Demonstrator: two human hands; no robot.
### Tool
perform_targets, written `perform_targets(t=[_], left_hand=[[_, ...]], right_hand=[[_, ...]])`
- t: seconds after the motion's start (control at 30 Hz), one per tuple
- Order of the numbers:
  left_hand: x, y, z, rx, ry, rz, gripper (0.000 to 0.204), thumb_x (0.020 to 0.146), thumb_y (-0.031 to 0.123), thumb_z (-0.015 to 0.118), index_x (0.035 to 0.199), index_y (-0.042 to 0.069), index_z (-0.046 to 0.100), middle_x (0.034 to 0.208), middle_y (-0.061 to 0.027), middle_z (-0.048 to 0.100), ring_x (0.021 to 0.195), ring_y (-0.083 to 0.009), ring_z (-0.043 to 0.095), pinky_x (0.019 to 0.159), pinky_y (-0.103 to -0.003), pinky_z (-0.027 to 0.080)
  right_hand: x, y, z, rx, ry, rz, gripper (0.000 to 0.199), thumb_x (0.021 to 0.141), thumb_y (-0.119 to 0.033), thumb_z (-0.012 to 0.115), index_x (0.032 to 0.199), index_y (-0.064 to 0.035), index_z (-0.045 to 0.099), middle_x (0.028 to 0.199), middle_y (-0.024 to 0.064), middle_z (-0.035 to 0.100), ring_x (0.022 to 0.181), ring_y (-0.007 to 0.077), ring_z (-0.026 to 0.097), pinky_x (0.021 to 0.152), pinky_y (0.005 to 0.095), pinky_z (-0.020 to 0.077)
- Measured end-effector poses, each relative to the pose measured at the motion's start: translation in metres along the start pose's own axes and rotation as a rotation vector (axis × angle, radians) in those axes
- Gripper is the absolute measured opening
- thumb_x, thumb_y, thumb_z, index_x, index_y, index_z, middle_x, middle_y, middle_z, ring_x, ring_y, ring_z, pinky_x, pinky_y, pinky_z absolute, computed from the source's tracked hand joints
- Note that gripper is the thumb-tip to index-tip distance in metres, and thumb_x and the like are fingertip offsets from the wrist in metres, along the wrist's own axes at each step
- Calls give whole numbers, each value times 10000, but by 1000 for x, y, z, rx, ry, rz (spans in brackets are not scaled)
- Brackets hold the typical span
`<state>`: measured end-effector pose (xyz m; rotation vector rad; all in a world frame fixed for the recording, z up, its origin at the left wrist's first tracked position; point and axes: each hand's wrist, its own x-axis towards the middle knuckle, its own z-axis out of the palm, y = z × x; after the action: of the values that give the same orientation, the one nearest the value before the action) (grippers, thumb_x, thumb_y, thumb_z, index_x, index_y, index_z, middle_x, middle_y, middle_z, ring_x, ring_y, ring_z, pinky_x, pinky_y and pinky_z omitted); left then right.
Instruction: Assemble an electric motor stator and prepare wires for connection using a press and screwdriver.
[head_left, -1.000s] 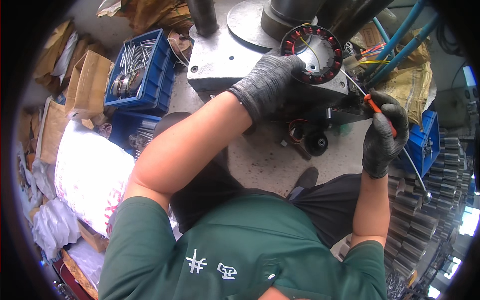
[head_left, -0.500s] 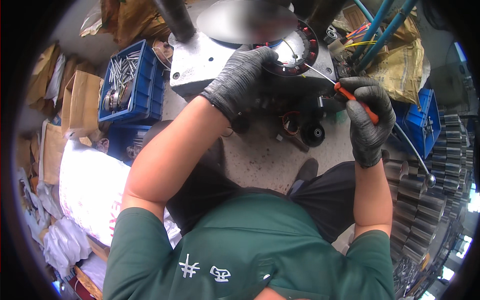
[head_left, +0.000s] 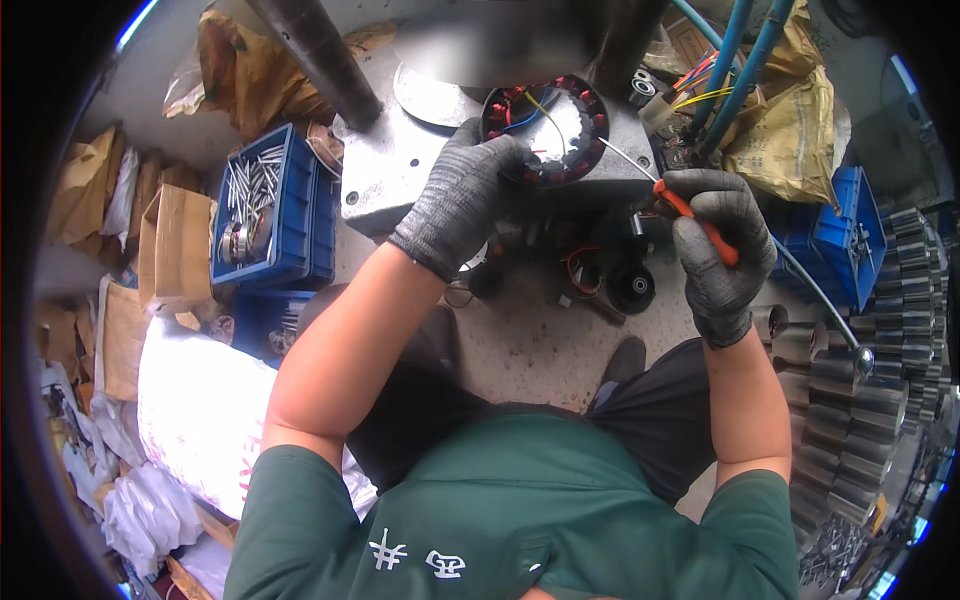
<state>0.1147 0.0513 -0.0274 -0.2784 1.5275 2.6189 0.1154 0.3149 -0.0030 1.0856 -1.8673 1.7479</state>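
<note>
A round motor stator (head_left: 597, 125), dark with red copper windings around its inside, is held at its left rim by my gloved left hand (head_left: 462, 200). The thumb lies over the ring and the other fingers are partly hidden. Yellow and blue wires cross the stator's opening. My gloved right hand (head_left: 738, 235) is closed around the orange-red handle of a screwdriver (head_left: 675, 197). Its thin metal shaft points up and left, with the tip at the stator's right rim. Beneath the stator is a pale metal machine table (head_left: 385, 165).
Two dark columns (head_left: 325, 60) rise from the machine table, with a blurred area between them. A lever with a ball end (head_left: 865, 357) reaches out at right, near stacked metal cylinders (head_left: 840, 400). Blue bins (head_left: 290, 235) with metal parts stand at left; dark round parts (head_left: 632, 287) lie below.
The stator has come out from behind the blurred area and now shows nearly whole, tilted toward me. My left hand has shifted with it; the screwdriver stays at its right rim.
</note>
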Motion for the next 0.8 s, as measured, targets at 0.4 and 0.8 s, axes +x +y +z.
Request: perform_targets(t=[0.4,0.8], left_hand=[[-3,6,-7,254,70,129,377,654,8,918,988,65,752,1014,-97,689,871,-191,722,800,-321,604],[-13,18,6,162,85,77,418,808,36,637,1218,-26,587,950,-101,671,866,-205,690,805,-357,624]], right_hand=[[3,12,-4,-3,39,23,236,813,133,658,995,-9,613,1108,170,709,1023,244,700,923,366,557],[4,14,-3,5,49,23,243,809,128,682,994,-16,621,1110,158,703,1029,229,696,926,355,554]])
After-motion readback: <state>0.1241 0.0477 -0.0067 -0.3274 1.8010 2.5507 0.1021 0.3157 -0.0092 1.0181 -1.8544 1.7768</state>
